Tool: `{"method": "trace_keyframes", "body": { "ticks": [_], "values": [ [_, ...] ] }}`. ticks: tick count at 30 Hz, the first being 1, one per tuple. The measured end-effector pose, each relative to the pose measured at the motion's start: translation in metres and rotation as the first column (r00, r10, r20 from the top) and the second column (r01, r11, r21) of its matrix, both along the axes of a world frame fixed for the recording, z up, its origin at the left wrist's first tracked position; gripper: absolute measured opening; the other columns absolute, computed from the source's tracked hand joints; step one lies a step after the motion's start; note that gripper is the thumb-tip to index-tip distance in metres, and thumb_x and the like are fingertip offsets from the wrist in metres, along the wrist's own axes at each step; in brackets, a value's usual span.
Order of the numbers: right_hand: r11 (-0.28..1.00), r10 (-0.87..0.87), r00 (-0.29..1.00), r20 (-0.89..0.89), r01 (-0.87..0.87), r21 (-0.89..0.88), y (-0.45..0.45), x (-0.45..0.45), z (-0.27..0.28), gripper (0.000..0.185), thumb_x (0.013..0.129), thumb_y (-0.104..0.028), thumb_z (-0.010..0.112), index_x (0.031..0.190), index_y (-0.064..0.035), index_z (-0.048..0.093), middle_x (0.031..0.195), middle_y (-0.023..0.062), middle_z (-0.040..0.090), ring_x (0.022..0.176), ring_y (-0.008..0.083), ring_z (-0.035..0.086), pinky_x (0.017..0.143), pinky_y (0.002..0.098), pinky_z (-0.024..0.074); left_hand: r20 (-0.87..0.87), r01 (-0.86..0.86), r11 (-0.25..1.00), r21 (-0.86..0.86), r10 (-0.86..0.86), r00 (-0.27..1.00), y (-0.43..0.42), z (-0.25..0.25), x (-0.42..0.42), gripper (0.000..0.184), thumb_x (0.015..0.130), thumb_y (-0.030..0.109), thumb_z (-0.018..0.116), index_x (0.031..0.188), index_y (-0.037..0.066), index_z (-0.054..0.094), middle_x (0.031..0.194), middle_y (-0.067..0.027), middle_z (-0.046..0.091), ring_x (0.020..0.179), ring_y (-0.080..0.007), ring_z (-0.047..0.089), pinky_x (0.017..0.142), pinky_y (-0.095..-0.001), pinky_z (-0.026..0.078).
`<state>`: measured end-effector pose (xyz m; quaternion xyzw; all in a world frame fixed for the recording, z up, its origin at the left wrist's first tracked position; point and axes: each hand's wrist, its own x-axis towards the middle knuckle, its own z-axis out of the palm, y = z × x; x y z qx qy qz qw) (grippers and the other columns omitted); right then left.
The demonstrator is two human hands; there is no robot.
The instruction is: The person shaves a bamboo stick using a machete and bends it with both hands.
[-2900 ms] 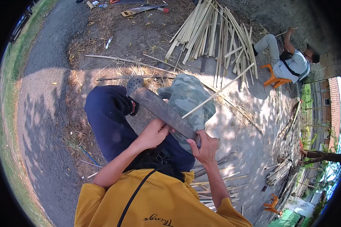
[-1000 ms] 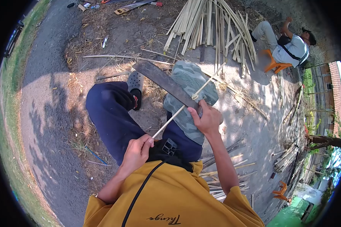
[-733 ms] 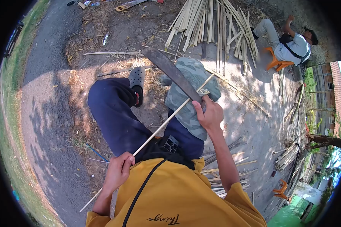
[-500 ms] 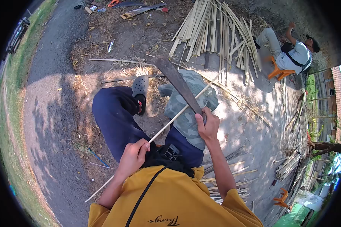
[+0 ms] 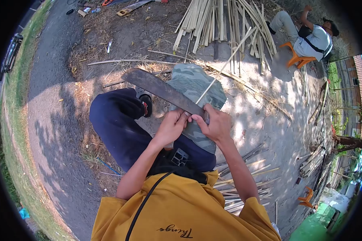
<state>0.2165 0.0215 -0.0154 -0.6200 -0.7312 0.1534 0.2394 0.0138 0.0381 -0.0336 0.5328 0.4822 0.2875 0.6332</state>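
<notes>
We have the right hand (image 5: pixel 218 122) clamped on the right end of a long dark metal blade (image 5: pixel 161 88), presumably steadying it over a thin pale wooden strip (image 5: pixel 213 82); our left hand (image 5: pixel 173 126) seems to pinch the strip's near end. Grey-green camouflage cloth (image 5: pixel 189 76) lies beneath, probably padding. Forearms angle inward, hands close together. Far off: a fanned pile of pale wooden strips (image 5: pixel 205 24).

Short-sleeved mustard tee (image 5: pixel 181 213) being worn here, with "Things" (image 5: pixel 174 230) printed on it in dark script, and a thin black cord (image 5: pixel 141 205) run down the front. It's paired with navy pants (image 5: pixel 112 124), kinda loose, with a pale blocky marking (image 5: pixel 180 157) seen near the waist. Dark shoe (image 5: pixel 147 106) too, red bit included, partly hidden.
</notes>
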Motion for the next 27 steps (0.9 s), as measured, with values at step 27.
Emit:
{"method": "trace_keyframes", "body": {
  "ticks": [27],
  "values": [
    [0.998, -0.052, 0.995, 0.087, 0.049, 0.032, -0.002, -0.002, -0.001, 0.058, 0.099, -0.064, 0.064, 0.106, -0.0061, 0.069, 0.069, 0.0177, 0.070, 0.066, 0.0417, 0.071, 0.058, 0.0518, 0.0519, -0.152, -0.055, 0.995, 0.084, 0.067, 0.986, -0.094, 0.032, -0.069, 0.029, 0.112, 0.017, 0.055, 0.090, -0.001, 0.061, 0.067, -0.0128, 0.052, 0.060, -0.0205, 0.048, 0.059, -0.0384, 0.040]
  ]
}}
